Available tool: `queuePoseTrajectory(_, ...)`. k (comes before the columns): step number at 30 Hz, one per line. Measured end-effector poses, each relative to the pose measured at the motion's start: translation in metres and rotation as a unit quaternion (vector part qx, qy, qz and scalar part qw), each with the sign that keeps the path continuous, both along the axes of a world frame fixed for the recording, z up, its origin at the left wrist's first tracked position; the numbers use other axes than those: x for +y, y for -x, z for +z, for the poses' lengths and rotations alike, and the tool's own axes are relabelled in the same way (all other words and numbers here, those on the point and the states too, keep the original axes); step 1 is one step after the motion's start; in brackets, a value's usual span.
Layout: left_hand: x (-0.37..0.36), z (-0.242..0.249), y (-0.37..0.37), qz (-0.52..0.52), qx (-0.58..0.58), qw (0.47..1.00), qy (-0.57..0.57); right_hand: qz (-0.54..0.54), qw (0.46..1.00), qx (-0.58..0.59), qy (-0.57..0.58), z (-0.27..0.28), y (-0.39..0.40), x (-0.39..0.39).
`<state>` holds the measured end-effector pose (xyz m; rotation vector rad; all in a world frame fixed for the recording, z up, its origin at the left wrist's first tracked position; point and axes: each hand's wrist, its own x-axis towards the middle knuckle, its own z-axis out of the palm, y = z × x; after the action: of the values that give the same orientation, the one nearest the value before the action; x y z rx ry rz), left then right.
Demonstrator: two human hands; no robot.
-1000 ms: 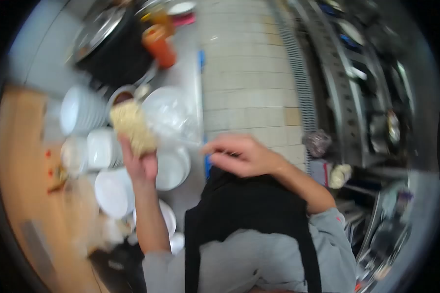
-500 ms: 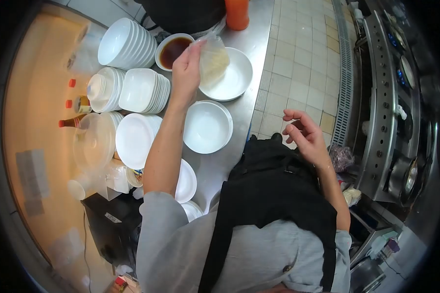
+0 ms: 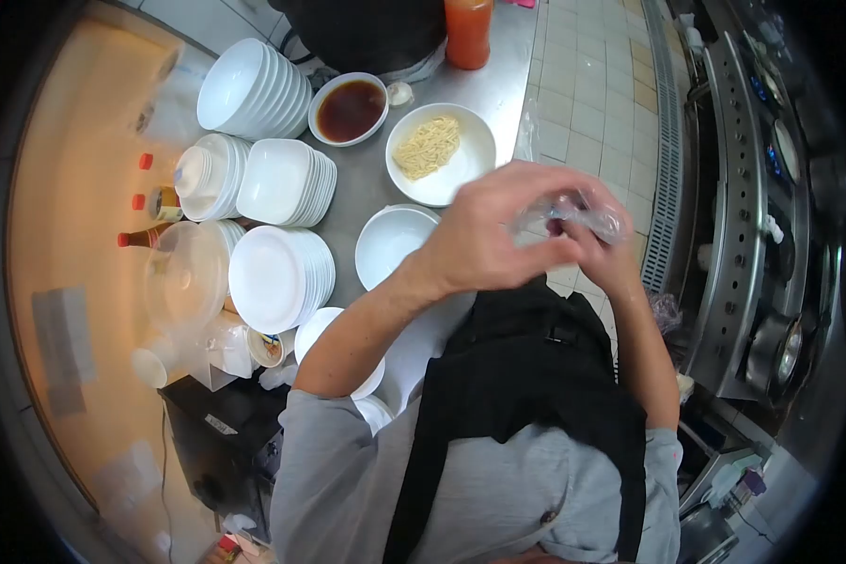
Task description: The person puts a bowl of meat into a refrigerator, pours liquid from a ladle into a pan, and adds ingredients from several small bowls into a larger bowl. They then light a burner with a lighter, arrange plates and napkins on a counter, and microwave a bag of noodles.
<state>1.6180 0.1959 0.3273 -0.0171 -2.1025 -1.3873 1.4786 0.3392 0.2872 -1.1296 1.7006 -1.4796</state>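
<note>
My left hand (image 3: 512,230) is over the counter's edge with fingers and thumb curled round a crumpled clear plastic bag (image 3: 603,222). Behind it, my right hand (image 3: 603,258) also closes on the bag; its fingers are partly hidden by the left hand. A thin flap of clear plastic shows above the left hand. A block of pale noodles (image 3: 427,148) lies in a white bowl (image 3: 475,169) on the counter, just beyond my hands. Partly covered by my left wrist is another white bowl (image 3: 390,242).
A bowl of dark brown liquid (image 3: 352,111) stands beside an orange-red bottle (image 3: 468,36) and a black pot (image 3: 362,33). Stacked white bowls (image 3: 244,89), square dishes (image 3: 277,179) and oval plates (image 3: 271,277) line the left. A stove (image 3: 738,216) runs along the right, across the tiled floor.
My left hand has moved right, away from the bowl, to meet my right hand. The noodles, earlier in the bag over the bowl, now lie in it.
</note>
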Motion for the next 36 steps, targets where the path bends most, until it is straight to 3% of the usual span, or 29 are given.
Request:
queuePoseTrajectory(3,-0.054,-0.058,0.002,0.207,-0.087,0.974,0.036,-0.084,0.996,-0.018,0.006,-0.025,0.025,0.051)
queuePoseTrajectory(4,-0.077,-0.080,0.007,0.280,-0.135,0.949,0.059,-0.144,0.986,-0.078,0.011,-0.036,0.034,0.070)
queuePoseTrajectory(6,-0.108,-0.119,0.008,0.293,-0.281,0.887,0.219,-0.202,0.969,-0.139,0.021,-0.048,0.043,0.102)
queuePoseTrajectory(7,-0.111,-0.128,0.013,0.294,-0.279,0.887,0.224,-0.274,0.944,-0.180,0.028,-0.050,0.045,0.115)
queuePoseTrajectory(8,-0.113,-0.135,0.018,0.273,-0.344,0.854,0.279,-0.344,0.912,-0.221,0.031,-0.053,0.044,0.127)
queuePoseTrajectory(9,-0.115,-0.143,0.022,0.248,-0.408,0.814,0.332,-0.346,0.911,-0.222,0.033,-0.058,0.043,0.137)
queuePoseTrajectory(12,-0.120,-0.177,0.036,0.254,-0.470,0.777,0.332,-0.345,0.898,-0.269,0.051,-0.069,0.038,0.162)
queuePoseTrajectory(14,-0.120,-0.167,0.046,0.258,-0.501,0.757,0.331,-0.357,0.890,-0.280,0.051,-0.075,0.037,0.169)
queuePoseTrajectory(16,-0.125,-0.146,0.050,0.256,-0.548,0.773,0.191,-0.366,0.882,-0.292,0.050,-0.079,0.042,0.174)
queuePoseTrajectory(17,-0.124,-0.128,0.050,0.256,-0.550,0.772,0.192,-0.370,0.881,-0.290,0.045,-0.081,0.044,0.177)
queuePoseTrajectory(19,-0.114,-0.090,0.045,0.252,-0.608,0.718,0.226,-0.374,0.879,-0.291,0.040,-0.088,0.051,0.183)
queuePoseTrajectory(20,-0.110,-0.076,0.044,0.227,-0.597,0.730,0.242,-0.375,0.880,-0.288,0.037,-0.094,0.056,0.187)
queuePoseTrajectory(24,-0.105,-0.116,0.037,0.177,-0.575,0.737,0.309,-0.366,0.885,-0.284,0.053,-0.101,0.066,0.191)
queuePoseTrajectory(26,-0.104,-0.153,0.034,0.180,-0.479,0.784,0.352,-0.373,0.890,-0.261,-0.020,-0.107,0.066,0.199)
queuePoseTrajectory(27,-0.108,-0.164,0.040,0.157,-0.568,0.737,0.331,-0.365,0.897,-0.235,-0.087,-0.108,0.067,0.201)
queuePoseTrajectory(29,-0.118,-0.183,0.036,0.166,-0.557,0.723,0.374,-0.357,0.901,-0.236,-0.073,-0.091,0.062,0.193)
queuePoseTrajectory(30,-0.104,-0.147,0.044,0.173,-0.587,0.696,0.376,-0.342,0.904,-0.235,-0.104,-0.083,0.064,0.192)
queuePoseTrajectory(31,-0.137,-0.185,0.033,0.162,-0.551,0.661,0.483,-0.301,0.934,-0.165,-0.097,-0.096,0.068,0.199)
queuePoseTrajectory(32,-0.105,-0.125,0.053,0.187,-0.574,0.665,0.439,-0.293,0.939,-0.171,-0.058,-0.083,0.070,0.200)
queuePoseTrajectory(33,-0.081,-0.088,0.060,0.176,-0.512,0.727,0.422,-0.270,0.947,-0.176,-0.018,-0.070,0.072,0.199)
queuePoseTrajectory(35,-0.057,-0.060,0.076,0.127,-0.383,0.824,0.397,-0.270,0.950,-0.157,-0.006,-0.063,0.072,0.197)
queuePoseTrajectory(36,-0.026,-0.039,0.105,0.039,-0.314,0.887,0.337,-0.251,0.958,-0.141,0.000,-0.059,0.076,0.199)
